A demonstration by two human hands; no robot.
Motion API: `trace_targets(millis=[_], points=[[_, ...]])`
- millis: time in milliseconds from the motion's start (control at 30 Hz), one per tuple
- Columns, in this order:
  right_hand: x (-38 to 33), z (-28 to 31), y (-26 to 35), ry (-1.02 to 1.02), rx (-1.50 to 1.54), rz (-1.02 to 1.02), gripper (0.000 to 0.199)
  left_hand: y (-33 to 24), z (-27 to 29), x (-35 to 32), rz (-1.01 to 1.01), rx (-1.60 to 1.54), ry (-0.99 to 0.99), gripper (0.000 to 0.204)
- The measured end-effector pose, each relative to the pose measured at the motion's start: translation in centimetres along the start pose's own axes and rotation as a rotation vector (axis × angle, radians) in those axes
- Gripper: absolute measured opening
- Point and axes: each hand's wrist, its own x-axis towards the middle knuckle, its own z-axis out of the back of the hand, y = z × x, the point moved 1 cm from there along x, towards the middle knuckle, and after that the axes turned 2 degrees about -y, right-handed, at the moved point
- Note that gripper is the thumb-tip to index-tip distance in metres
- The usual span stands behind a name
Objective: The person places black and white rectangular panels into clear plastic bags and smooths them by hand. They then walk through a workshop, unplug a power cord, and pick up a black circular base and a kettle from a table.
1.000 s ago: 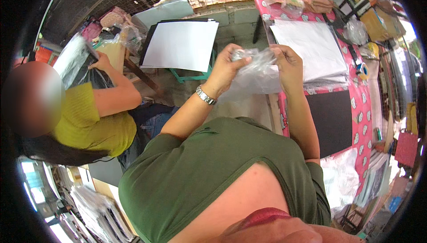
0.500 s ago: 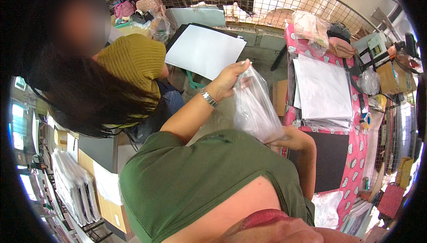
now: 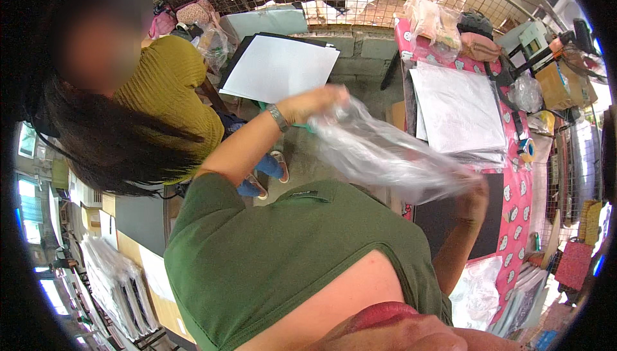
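Observation:
A clear plastic bag (image 3: 385, 148) is stretched in the air between my two hands, blurred by motion. My left hand (image 3: 315, 105), with a metal watch on its wrist, is closed on the bag's upper left end. At the other end my right hand (image 3: 473, 200) grips the plastic, its fingers smeared and partly hidden. Below the right hand lies a black board (image 3: 443, 222) on the table with the pink patterned cover (image 3: 514, 222). A stack of white sheets (image 3: 459, 107) rests on that same table, farther off.
To my left stands a co-worker in a mustard knit top (image 3: 170, 100). A white sheet (image 3: 283, 68) lies on a black board ahead. On the pink table are a tape roll (image 3: 526, 150) and more clear plastic (image 3: 475, 290). Plastic-wrapped panels (image 3: 119, 280) stand at the lower left.
My right hand has moved right and the bag is now pulled out long between both hands. My left hand has shifted slightly left. The co-worker appears farther left.

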Motion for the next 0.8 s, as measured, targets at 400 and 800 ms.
trace_targets(millis=[400,800], points=[[-3.7,6.7,4.2,0.253,-0.576,-0.320,0.035,-1.8,-6.1,-0.3,-0.145,-0.210,0.064,0.031],[-3.3,11.7,4.6,0.305,-0.671,-0.400,0.017,1.4,-10.2,-4.2,-0.177,-0.574,-0.095,0.027]])
